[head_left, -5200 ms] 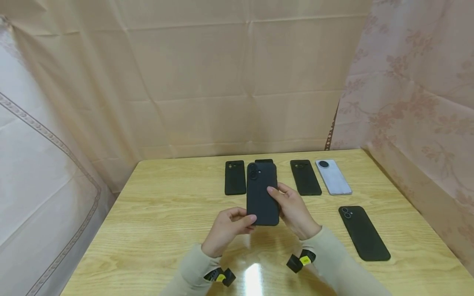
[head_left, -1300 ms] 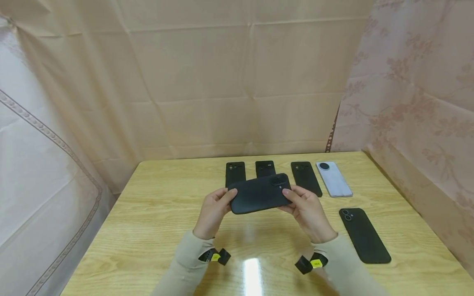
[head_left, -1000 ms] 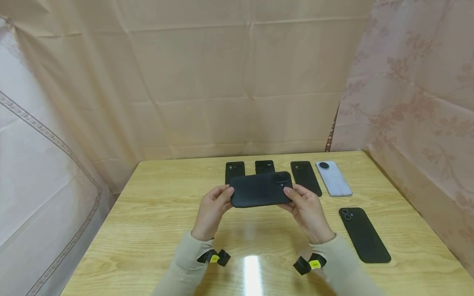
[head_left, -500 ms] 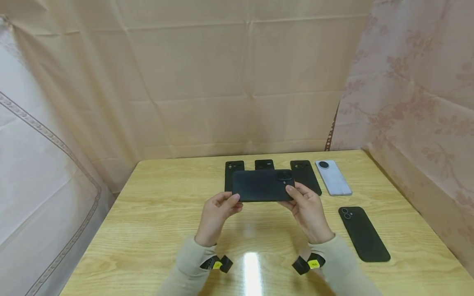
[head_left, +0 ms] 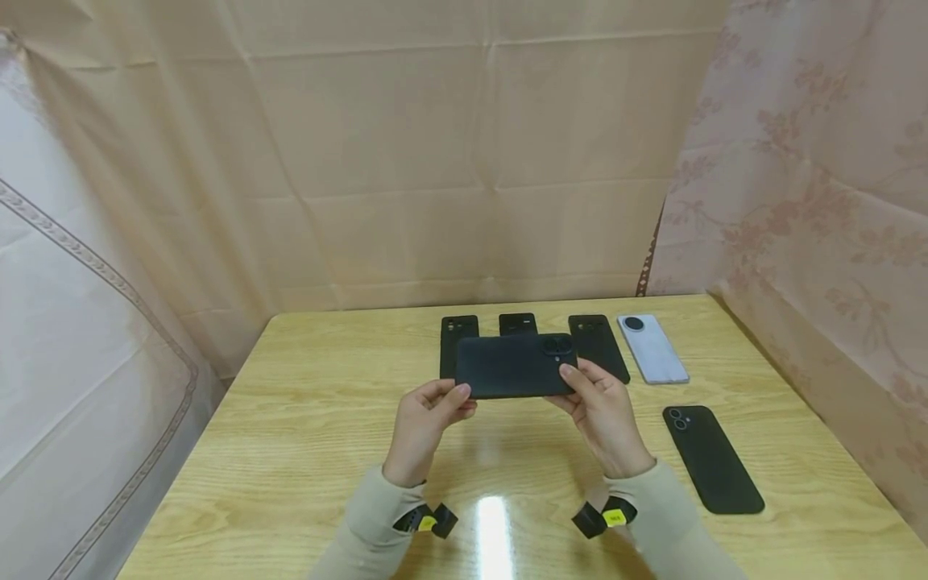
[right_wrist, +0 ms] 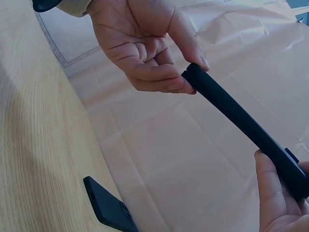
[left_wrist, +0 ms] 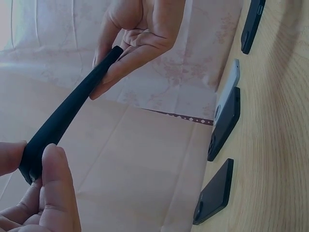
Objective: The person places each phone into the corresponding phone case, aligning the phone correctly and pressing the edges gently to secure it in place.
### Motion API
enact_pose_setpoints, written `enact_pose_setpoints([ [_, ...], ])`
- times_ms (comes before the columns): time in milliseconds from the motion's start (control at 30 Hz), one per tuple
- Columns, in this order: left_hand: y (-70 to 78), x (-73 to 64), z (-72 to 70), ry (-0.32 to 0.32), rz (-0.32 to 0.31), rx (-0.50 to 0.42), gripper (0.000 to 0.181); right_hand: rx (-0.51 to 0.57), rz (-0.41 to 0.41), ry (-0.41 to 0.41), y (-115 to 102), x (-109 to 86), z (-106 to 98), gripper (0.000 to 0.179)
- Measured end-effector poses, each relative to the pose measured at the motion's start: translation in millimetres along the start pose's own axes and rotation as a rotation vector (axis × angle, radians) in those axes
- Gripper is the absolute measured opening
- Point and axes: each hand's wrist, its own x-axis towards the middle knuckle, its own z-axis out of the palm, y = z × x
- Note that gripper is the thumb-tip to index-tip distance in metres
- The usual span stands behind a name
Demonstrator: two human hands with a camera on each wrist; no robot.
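Note:
A black phone [head_left: 503, 366] is held sideways above the table, its back facing me and its twin camera lenses at the upper right. My left hand [head_left: 422, 431] pinches its lower left corner, thumb on the back. At the right end, my right hand [head_left: 606, 419] grips it near the lenses, thumb also on the back and fingers behind. From the left wrist view, the held phone [left_wrist: 67, 113] shows edge-on between both hands. A thin slit marks the end of the phone [right_wrist: 231, 111] in the right wrist view. Its front side is hidden from the head view.
Behind it on the wooden table [head_left: 304, 451] lie three black phone-shaped pieces: left [head_left: 460, 326], middle [head_left: 517, 324] and right [head_left: 598, 346]. A pale phone [head_left: 652, 348] with a round camera lies beside them. Another black phone [head_left: 713, 459] lies front right. Beige cloth [head_left: 406, 161] hangs behind.
The phone was upright in both hands about five seconds ago. It has since been turned sideways and levelled, its lenses now at the right. Over the last half second it barely moves.

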Motion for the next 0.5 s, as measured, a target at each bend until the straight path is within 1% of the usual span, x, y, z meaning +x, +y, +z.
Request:
enact_pose_setpoints([
  [333, 3.2, -2.8, 1.4, 0.011, 0.0, 0.015, 0.018, -0.018, 0.004, 0.005, -1.4, -0.5, 1.2, 0.012],
  [500, 5.2, -4.0, 1.9, 0.014, 0.004, 0.02, 0.019, -0.016, 0.002, 0.005, -0.8, -0.2, 1.6, 0.011],
])
